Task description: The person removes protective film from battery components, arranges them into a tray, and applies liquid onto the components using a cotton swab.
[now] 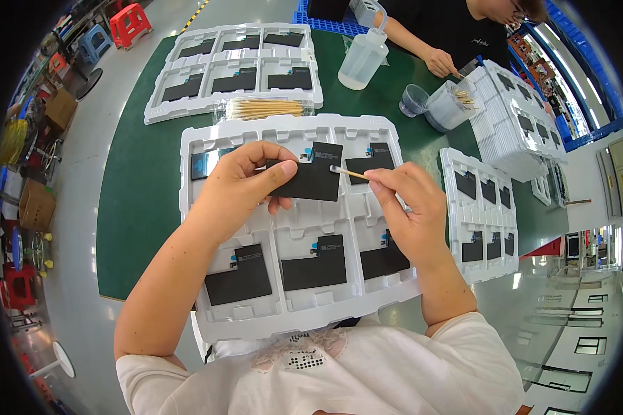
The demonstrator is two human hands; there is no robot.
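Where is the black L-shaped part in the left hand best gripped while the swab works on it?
By its plain left end, from the left, as the left hand grips the black part. The swab in the right hand meets its right edge, near the connector tab at the top, so both stay uncovered.

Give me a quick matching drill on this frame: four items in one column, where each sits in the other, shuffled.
Items:
1. black L-shaped part
2. cotton swab
3. bundle of wooden sticks
4. clear squeeze bottle

Places:
A. standing on the green mat at the far side, near the other person's arm
B. pinched in the right hand, tip at the part's edge
C. held up in the left hand over the white tray
D. lying between the near tray and the far tray

Pairs: 1-C, 2-B, 3-D, 4-A
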